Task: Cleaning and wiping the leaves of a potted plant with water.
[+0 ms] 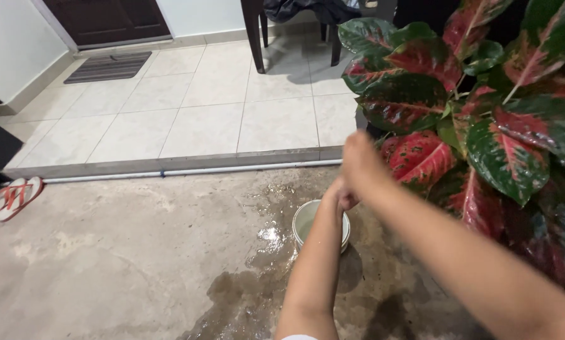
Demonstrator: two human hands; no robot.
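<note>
Two hands [352, 176], one white bowl [307, 221], one plant [477, 107], two sandals [12, 198].

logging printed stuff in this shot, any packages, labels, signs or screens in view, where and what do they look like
None in view: no package, label, sign or screen.
Nearest to a container: a round white bowl on the wet concrete floor, under the left hand.
The right hand is beside the red-green plant.

A small round white bowl [307, 221] stands upright on wet, dark-stained concrete, just below a potted plant [477, 113] with broad red-and-green leaves. An arm hides the bowl's right side. The plant's lowest leaves hang close above and to the right of the bowl. Its pot is hidden.
</note>
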